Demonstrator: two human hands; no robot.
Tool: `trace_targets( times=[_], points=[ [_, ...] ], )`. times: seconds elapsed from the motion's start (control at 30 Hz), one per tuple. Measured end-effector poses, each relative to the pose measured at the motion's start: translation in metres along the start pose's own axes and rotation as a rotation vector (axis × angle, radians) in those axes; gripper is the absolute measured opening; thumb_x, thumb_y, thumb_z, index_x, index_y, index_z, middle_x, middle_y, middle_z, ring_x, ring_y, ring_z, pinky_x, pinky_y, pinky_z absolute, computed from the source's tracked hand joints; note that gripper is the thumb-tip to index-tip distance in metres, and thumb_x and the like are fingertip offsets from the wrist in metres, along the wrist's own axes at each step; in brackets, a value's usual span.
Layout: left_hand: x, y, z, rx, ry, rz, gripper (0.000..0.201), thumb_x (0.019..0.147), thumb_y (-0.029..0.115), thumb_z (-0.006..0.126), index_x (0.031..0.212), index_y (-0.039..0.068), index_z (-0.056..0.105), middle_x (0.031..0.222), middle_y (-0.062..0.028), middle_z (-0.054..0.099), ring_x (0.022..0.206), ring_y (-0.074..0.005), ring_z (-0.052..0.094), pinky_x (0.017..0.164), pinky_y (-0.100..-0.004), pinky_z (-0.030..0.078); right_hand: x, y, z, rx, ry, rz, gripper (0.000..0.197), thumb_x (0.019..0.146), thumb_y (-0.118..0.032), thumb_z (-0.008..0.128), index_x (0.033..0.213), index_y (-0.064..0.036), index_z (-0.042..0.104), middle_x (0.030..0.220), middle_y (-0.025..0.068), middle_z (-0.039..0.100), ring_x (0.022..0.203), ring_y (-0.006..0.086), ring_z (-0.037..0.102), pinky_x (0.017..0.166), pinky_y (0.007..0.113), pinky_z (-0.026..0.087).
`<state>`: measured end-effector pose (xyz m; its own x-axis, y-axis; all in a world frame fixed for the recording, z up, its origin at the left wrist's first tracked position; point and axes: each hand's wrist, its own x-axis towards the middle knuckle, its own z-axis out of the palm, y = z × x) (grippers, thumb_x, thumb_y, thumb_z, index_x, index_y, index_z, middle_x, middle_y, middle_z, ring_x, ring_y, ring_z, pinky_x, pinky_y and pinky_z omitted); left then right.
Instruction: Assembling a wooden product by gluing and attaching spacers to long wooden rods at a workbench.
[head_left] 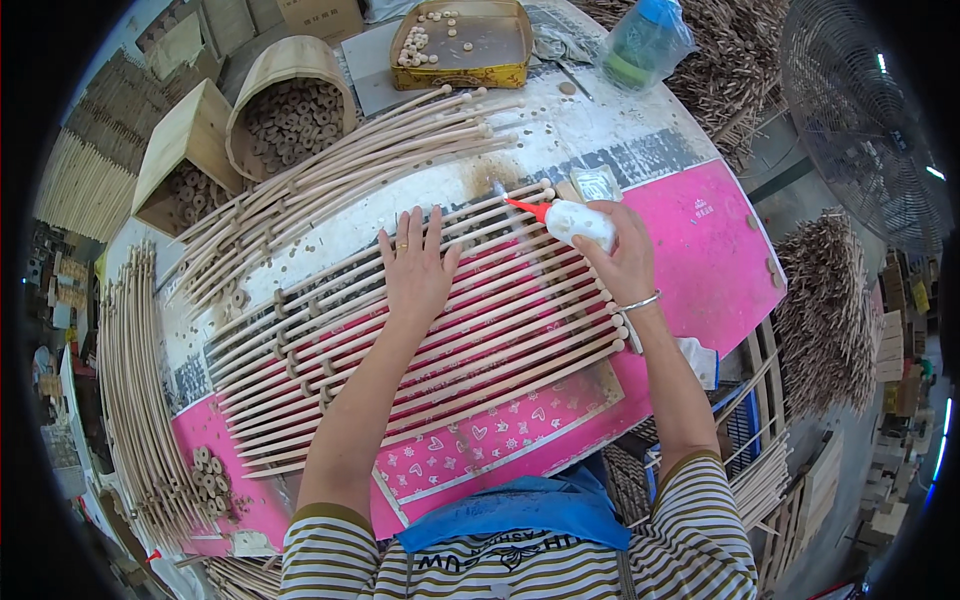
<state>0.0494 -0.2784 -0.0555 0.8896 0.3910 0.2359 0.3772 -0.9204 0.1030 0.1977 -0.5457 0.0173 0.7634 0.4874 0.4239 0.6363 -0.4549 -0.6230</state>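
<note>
A row of thin wooden rods [490, 335] lies side by side across the table, each with a small round knob [618, 320] at its right end. Several wooden rings [281, 350] are threaded on them toward the left. My left hand [416, 272] rests flat on the upper rods, fingers spread and holding nothing. In my right hand [630, 262] is a white squeeze bottle [578, 222], tipped sideways. Its red nozzle [524, 208] points left, close to the knob ends of the top rods. Whether anything flows from the tip is too small to tell.
Behind the row lie more rods [400, 140]. A round wooden tub [262, 80] and a square wooden box [190, 130] hold rings. Farther back stand a yellow tray [465, 77] with small wooden pieces and a bagged bottle [645, 45]. A large fan [860, 110] is at right.
</note>
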Motion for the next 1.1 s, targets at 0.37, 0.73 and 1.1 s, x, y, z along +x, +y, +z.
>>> trace_targets(
  times=[0.37,0.73,1.1],
  points=[
    [0.001,0.000,0.001,0.011,0.024,0.014,0.066,0.109,0.050,0.047,0.164,0.015,0.038,0.165,-0.0183,0.041,0.156,-0.0354,0.034,0.128,-0.0630,0.016,-0.005,-0.002,-0.003,0.033,0.059,-0.049,0.047,0.079,-0.014,0.085,0.121,-0.0061,0.067,0.108,0.0157,0.067,0.101,0.0363,0.064,0.088,0.045,0.051],
    [0.000,0.000,0.001,-0.005,0.017,0.011,0.067,0.108,0.050,0.048,0.164,0.015,0.038,0.165,-0.0184,0.042,0.156,-0.0357,0.034,0.128,-0.0631,0.016,-0.017,-0.004,-0.008,0.050,0.056,-0.039,0.047,0.079,-0.015,0.085,0.122,-0.0066,0.067,0.110,0.0156,0.068,0.101,0.0367,0.064,0.088,0.045,0.051],
    [0.001,-0.001,0.002,0.003,0.034,0.019,0.066,0.108,0.049,0.048,0.164,0.014,0.038,0.164,-0.0190,0.042,0.155,-0.0359,0.035,0.128,-0.0632,0.017,-0.027,-0.012,-0.015,0.005,0.049,-0.026,0.046,0.079,-0.013,0.085,0.122,-0.0063,0.067,0.112,0.0148,0.069,0.102,0.0359,0.064,0.089,0.045,0.052]
  ],
)
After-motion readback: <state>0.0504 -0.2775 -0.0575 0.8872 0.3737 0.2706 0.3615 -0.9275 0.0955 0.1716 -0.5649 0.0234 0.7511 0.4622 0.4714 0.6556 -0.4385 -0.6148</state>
